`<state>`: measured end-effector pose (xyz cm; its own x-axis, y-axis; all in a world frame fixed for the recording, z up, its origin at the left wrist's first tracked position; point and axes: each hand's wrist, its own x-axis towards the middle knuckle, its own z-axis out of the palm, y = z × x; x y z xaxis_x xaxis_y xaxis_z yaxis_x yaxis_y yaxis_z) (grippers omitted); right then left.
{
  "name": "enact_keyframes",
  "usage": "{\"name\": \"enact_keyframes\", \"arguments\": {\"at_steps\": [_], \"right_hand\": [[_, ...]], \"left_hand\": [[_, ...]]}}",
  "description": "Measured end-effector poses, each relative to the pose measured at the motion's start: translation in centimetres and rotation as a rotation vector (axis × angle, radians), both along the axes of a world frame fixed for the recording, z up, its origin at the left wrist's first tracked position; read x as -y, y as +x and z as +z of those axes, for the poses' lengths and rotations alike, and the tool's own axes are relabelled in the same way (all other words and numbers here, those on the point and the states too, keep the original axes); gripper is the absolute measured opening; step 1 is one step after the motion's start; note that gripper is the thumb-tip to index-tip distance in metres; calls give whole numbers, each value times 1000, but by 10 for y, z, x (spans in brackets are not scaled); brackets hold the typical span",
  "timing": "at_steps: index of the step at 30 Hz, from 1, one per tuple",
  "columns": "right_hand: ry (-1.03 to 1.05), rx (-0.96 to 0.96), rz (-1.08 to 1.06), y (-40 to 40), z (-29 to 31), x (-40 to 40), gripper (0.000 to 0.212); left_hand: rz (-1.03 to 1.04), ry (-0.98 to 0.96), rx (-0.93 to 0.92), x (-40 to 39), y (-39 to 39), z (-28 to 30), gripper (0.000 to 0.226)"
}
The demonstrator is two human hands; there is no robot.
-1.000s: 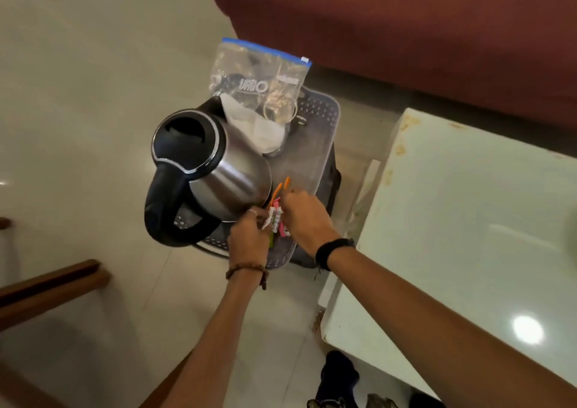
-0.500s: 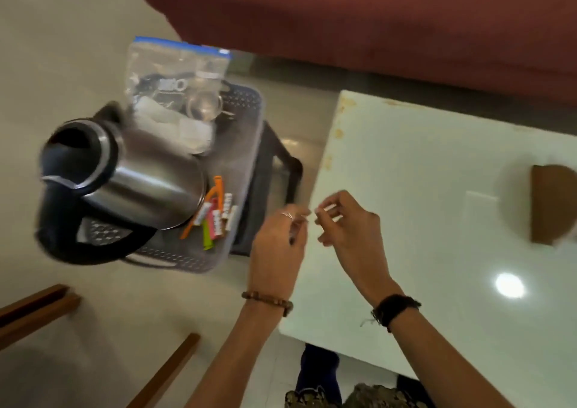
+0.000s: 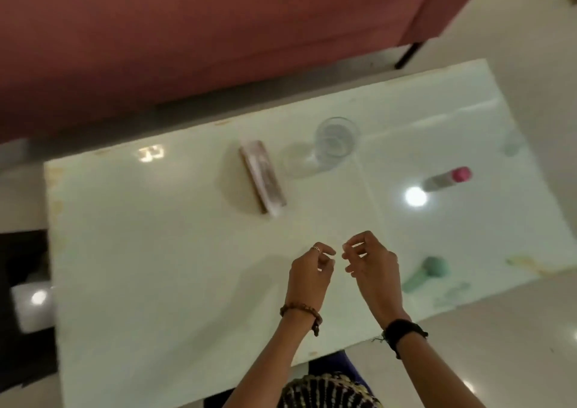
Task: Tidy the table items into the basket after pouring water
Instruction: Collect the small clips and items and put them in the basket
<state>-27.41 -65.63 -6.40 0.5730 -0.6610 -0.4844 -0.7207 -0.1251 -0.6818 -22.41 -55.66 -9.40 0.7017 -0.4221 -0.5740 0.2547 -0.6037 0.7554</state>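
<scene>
Filling the whole upper part of the frame: big reddish sofa (image 3: 193,33), one dark leg (image 3: 409,55) poking down at upper right. Sprawling across the middle, tilted a bit: pale glossy table (image 3: 156,251), catching a bright lamp glare right of centre and a smaller one at upper left. Peeking in at the left edge: dark patch of something (image 3: 22,282), too blurry to call, so no basket to be spotted anywhere for sure.

Sitting on the table, above centre: flat brownish box-like thing (image 3: 263,176), lying slanted, smeared by blur. Standing just right of it, not touching: clear drinking glass (image 3: 335,140), looking like water inside. Lying further right, well apart: small bottle with a pink cap (image 3: 449,179), on its side. Resting near the lower right edge of the table: mint-green handled thing (image 3: 427,272), kinda fuzzy.

Hovering over the near middle of the table: left hand (image 3: 307,272) with a ring and bead bracelet, fingers curling loosely, gripping nothing visible. Floating just beside it, fingertips nearly meeting: right hand (image 3: 373,267) with a black wristband, fingers also loosely bent, holding nothing.
</scene>
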Motion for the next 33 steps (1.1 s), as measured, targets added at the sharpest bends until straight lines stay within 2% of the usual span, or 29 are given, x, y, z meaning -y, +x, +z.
{"name": "enact_keyframes", "arguments": {"at_steps": [4,7,9,13,16,18,20,22,24,29,33], "right_hand": [[-15,-110,-122,-42,-16,79,3],[-59,-219,-130,-66,-30,112,17],[-76,-264,-150,-77,-38,124,24],[-112,-295,-198,-89,-51,140,35],[-145,-333,-206,-87,-55,145,39],[-155,-412,-179,-89,-58,145,45],[-161,-488,-124,-93,-60,143,47],[-156,-474,-106,-97,-61,139,38],[-146,-407,-100,-99,-62,135,27],[-82,-264,-104,-94,-54,125,21],[-65,-134,-92,-82,-37,102,29]], "left_hand": [[-132,8,39,98,-18,-9,13],[-214,23,104,152,-19,-15,16],[-314,21,173,181,-15,-18,31],[-484,-1,388,242,-1,-20,77],[-496,-29,419,281,12,-21,90],[-525,-28,340,301,15,-23,87],[-567,27,276,313,18,-26,68],[-616,92,308,319,20,-29,41],[-608,100,340,318,20,-32,27],[-496,3,326,270,14,-28,21],[-343,-43,354,180,15,-11,29]]}}
